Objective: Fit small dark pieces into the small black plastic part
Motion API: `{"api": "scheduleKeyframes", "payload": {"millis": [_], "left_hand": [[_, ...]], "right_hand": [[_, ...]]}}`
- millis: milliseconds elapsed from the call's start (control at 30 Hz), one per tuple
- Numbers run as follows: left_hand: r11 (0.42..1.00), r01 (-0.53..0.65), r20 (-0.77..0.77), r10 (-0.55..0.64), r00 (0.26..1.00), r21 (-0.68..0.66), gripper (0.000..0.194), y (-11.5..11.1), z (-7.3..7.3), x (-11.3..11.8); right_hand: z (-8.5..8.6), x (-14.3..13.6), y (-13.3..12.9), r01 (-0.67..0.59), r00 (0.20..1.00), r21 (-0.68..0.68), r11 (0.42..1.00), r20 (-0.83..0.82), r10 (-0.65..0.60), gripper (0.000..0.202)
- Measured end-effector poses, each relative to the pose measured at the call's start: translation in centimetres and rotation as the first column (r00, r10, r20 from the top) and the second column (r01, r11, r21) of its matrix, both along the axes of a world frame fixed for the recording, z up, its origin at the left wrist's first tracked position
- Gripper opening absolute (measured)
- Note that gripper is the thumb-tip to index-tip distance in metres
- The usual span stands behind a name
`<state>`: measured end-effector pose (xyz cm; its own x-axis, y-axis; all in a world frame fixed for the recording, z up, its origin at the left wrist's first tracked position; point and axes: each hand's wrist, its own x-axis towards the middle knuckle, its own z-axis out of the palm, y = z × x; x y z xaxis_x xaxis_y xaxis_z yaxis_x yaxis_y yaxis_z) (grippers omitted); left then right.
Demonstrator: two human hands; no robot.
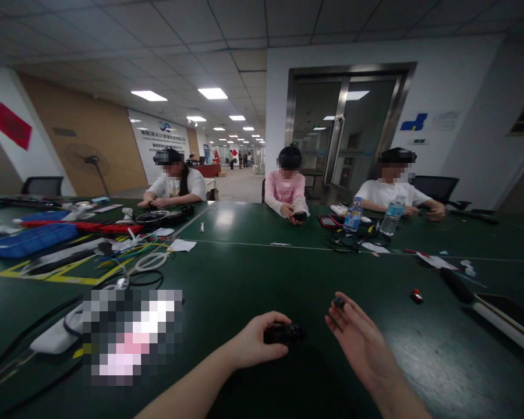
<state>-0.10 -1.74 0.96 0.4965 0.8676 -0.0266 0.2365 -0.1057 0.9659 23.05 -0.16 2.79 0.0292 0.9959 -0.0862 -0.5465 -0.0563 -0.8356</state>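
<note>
My left hand (pixel 261 342) is closed round a dark, roughly cylindrical black object (pixel 286 333), with thumb and fingers on its left end. The object lies low over the green table, and its exact kind is too dark to make out. Off to the right, my right hand (pixel 358 331) is raised with the palm turned inward. It pinches a small dark piece (pixel 339 302) between thumb and fingertips, apart from the black object. A small red and silver item (pixel 416 295) lies on the table, beyond and right of my right hand.
On the left of the green table (pixel 227 273) are a white power strip (pixel 56 334), cables (pixel 151 262) and blue trays (pixel 32 240). Two water bottles (pixel 353 216) stand at the far right. A tablet-like device (pixel 513 317) lies at right. Three people sit opposite.
</note>
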Motion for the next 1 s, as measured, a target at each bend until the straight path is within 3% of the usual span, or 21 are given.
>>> {"api": "scheduleKeyframes", "payload": {"millis": [133, 267, 500, 600, 1000], "left_hand": [[0.999, 0.003, 0.0, -0.003, 1.0, 0.042, 0.046, 0.0, -0.1, 0.1], [0.998, 0.007, 0.035, -0.009, 0.999, 0.056, 0.045, 0.1, -0.2, 0.2], [0.998, 0.011, 0.023, -0.013, 1.0, 0.057, 0.044, 0.1, 0.0, 0.1], [0.996, 0.012, 0.013, -0.013, 1.0, 0.084, 0.043, 0.1, 0.2, 0.2], [0.995, 0.012, 0.042, -0.017, 0.999, 0.102, 0.042, 0.2, -0.2, 0.3]], "right_hand": [[-0.3, -0.7, -0.3, -0.034, 0.999, 0.006, 0.999, 0.04, 0.034, 0.039], [-0.8, -1.2, -0.6, -0.1, 0.976, 0.036, 0.994, 0.196, 0.091, 0.041], [-1.4, -2.0, -1.2, -0.315, 0.801, 0.105, 0.943, 0.562, 0.205, 0.037], [-1.5, -2.3, -1.3, -0.381, 0.724, 0.169, 0.909, 0.666, 0.18, 0.03], [-1.9, -2.7, -1.4, -0.439, 0.609, 0.146, 0.887, 0.774, 0.174, 0.021]]}}
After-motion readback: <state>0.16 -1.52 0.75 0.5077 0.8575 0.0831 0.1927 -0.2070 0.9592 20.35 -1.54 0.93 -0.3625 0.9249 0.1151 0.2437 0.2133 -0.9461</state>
